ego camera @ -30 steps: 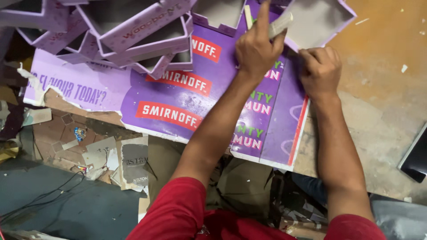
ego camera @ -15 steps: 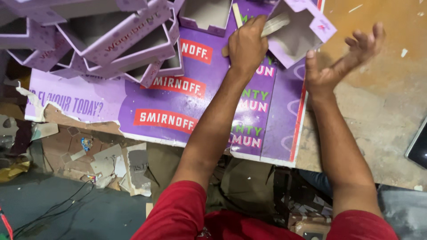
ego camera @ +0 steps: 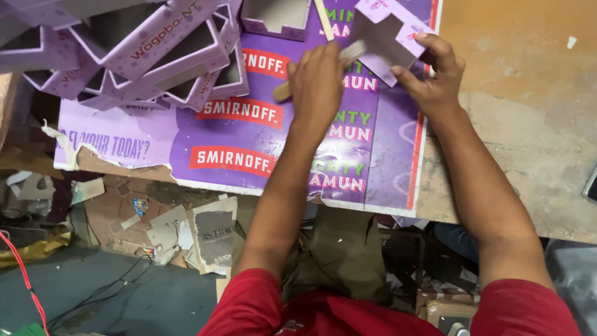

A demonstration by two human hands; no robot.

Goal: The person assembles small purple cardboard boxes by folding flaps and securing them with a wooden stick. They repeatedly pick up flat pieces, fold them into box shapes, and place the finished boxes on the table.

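Brush [ego camera: 345, 55] in left hand's [ego camera: 318, 81] grip touches box [ego camera: 388, 38] held by right hand [ego camera: 435, 74].

Likely box-making workshop: stacked purple cardboard boxes [ego camera: 155, 56], floor scraps [ego camera: 186, 230].

Two bare forearms, uncovered from wrist to above the elbow. Short red sleeves ending at the upper arms, at the bottom centre and bottom right of the frame. Same red cloth across the chest at the bottom edge, with a small pale marking near its lower middle, too small to make out. Left hand [ego camera: 317, 78] and right hand [ego camera: 435, 78] bare: no gloves. Olive-drab cloth over the legs, below the table edge at lower centre.
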